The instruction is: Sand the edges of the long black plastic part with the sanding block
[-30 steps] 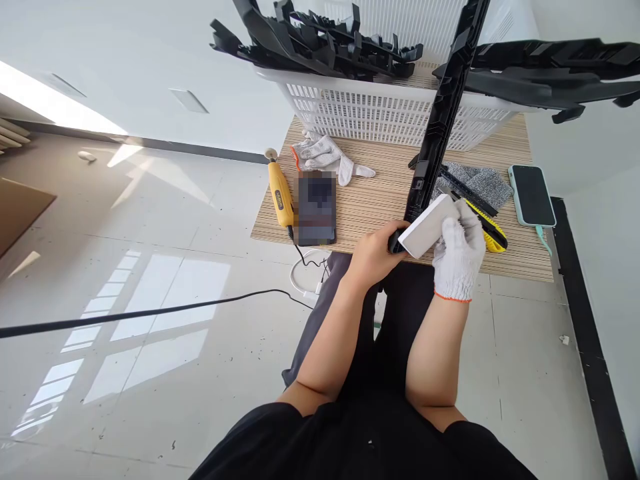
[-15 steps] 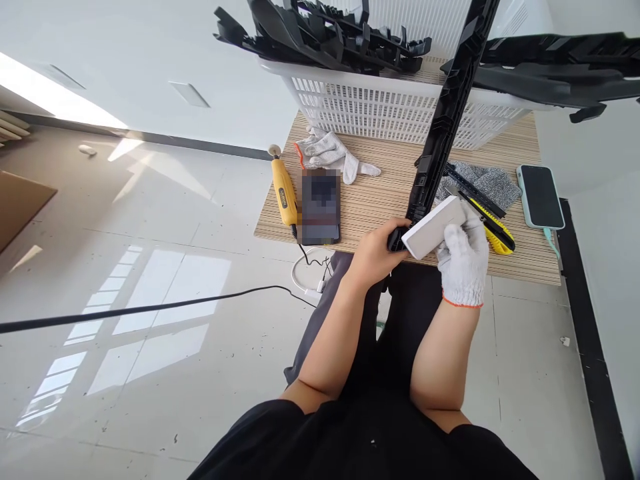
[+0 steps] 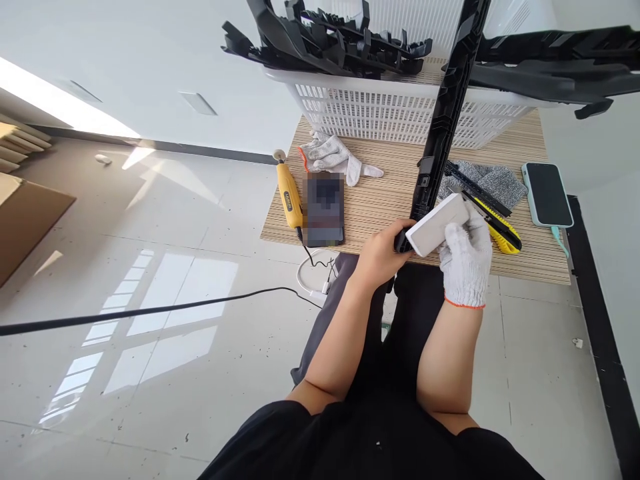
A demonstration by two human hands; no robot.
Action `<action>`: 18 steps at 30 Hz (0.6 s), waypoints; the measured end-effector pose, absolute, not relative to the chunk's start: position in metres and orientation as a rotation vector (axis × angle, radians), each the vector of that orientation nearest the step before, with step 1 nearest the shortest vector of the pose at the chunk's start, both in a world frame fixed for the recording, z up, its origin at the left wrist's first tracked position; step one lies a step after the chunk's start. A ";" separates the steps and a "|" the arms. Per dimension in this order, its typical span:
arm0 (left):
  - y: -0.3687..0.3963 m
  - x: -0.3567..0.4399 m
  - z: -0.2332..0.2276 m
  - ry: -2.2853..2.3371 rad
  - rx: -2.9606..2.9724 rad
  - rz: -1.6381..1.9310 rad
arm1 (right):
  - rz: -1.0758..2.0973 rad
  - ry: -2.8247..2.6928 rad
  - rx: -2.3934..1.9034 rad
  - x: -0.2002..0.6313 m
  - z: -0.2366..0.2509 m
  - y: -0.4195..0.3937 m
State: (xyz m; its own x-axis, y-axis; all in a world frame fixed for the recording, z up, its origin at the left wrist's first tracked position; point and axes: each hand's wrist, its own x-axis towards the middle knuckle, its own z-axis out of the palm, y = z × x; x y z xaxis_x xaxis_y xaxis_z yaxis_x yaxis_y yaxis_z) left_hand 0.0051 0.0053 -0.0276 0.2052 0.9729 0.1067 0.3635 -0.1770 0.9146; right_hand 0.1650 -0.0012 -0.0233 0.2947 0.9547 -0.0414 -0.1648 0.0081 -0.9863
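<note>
Your bare left hand [image 3: 383,257] was clamped around the near end of the long black plastic strip [image 3: 440,127], which stood steeply over the front edge of the desk [image 3: 380,207] and rose past the white basket [image 3: 380,110]. Your gloved right hand [image 3: 467,257] was closed on the white block [image 3: 437,225], pressed flat against the strip's lower end, just beside your left fingers. The main risk I judged was the block skidding off the narrow strip and onto your ungloved left hand, since the two sat almost touching. The strip's top end was unsupported, so a hard push could have let it swing against the black parts [image 3: 325,40] piled in the basket and tipped some out. Just behind your right hand lay the yellow utility knife [image 3: 497,227], on a grey glove [image 3: 493,180]; whether its blade was out I could not tell, but a backward slip of that hand would have met it. A phone [image 3: 547,195] near the right edge, a yellow rotary tool [image 3: 290,197] and a spare white glove [image 3: 333,155] were well apart.
</note>
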 end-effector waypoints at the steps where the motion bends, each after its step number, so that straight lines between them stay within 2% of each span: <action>1: 0.005 0.005 -0.027 1.265 1.699 0.940 | 1.115 -0.897 -1.241 0.165 -0.023 -0.002; 3: 0.005 0.005 -0.025 1.252 1.712 0.914 | 1.187 -0.948 -1.275 0.164 -0.022 -0.003; 7: 0.005 0.006 -0.024 1.288 1.712 0.926 | 1.008 -0.800 -1.251 0.166 -0.020 0.000; 11: 0.005 0.007 -0.024 1.262 1.748 0.904 | 1.215 -0.838 -1.292 0.170 -0.019 -0.001; 15: 0.005 0.007 -0.024 1.324 1.730 0.894 | 1.116 -0.683 -1.270 0.174 -0.022 -0.003; 18: 0.005 0.008 -0.023 1.316 1.752 0.846 | 1.227 -0.759 -1.314 0.178 -0.024 -0.003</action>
State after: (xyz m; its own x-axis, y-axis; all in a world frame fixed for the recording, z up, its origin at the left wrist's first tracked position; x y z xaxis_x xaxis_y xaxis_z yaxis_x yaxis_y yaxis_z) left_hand 0.0079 0.0050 -0.0229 0.2452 0.9677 0.0583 0.4544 -0.1678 0.8748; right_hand 0.1784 -0.0035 -0.0235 0.2503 0.9430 -0.2194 -0.2247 -0.1638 -0.9606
